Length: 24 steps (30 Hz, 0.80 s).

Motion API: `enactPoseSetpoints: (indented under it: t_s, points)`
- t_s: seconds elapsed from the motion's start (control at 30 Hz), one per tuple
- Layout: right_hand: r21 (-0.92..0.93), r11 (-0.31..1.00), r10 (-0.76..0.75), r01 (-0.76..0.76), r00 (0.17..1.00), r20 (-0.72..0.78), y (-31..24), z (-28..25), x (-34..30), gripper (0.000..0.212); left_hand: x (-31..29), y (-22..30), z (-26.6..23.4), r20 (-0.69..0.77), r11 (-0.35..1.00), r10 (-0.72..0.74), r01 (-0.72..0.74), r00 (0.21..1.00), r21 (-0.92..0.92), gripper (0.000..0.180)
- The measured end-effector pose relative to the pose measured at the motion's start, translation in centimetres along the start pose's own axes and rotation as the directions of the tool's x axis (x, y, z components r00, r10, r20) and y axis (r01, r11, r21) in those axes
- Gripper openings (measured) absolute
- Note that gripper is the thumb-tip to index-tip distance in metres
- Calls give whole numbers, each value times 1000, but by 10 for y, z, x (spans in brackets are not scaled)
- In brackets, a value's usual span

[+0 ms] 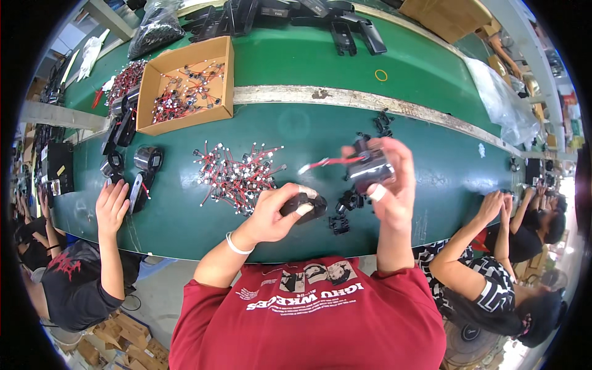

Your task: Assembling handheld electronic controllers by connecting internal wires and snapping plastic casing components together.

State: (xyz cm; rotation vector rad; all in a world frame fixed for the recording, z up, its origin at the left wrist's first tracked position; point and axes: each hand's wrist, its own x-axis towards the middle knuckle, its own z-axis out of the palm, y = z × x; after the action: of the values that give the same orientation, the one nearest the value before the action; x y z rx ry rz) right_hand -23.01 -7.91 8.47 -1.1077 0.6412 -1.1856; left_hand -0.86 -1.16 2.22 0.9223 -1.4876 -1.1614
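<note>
My left hand [269,217] is closed around a dark, rounded plastic part [314,208], the thumb laid across its top. A glossy black cylindrical housing [371,174] is gripped by my right hand [399,185], raised a little above the bench and slightly blurred. From the housing a red lead [330,162] with a white connector sticks out to the left. Just beyond my left hand lies a loose pile of small parts with red wires [237,176]. Small black plastic pieces [350,202] lie between my hands, partly behind the right one.
Behind the pile, a cardboard box [226,92] holds more wired parts. A pale ledge [277,94] crosses the green bench. At left, a co-worker's hand [111,209] rests by black housings [148,158]; another person's hands [493,206] work at right. A rubber band [381,75] lies beyond the ledge.
</note>
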Motion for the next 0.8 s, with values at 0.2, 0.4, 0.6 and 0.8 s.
enactPoseSetpoints:
  t_s: [0.2, 0.4, 0.6, 0.8]
  points:
    - [30, 946, 312, -323, 931, 188, -8, 16, 2, 64, 9, 0, -3, 38, 987, -158, 157, 987, 31, 24]
    - [-282, 915, 362, -288, 896, 258, -1, 9, 13, 72, 14, 9, 1, 103, 976, -215, 218, 971, -19, 24]
    - [-529, 821, 388, -216, 890, 240, 1, 11, 19, 64, 13, 5, -4, 176, 995, -84, 73, 981, 72, 30]
    - [-695, 713, 290, -85, 939, 183, 18, 11, 19, 60, 8, -4, 2, 99, 980, -175, 183, 980, -76, 18]
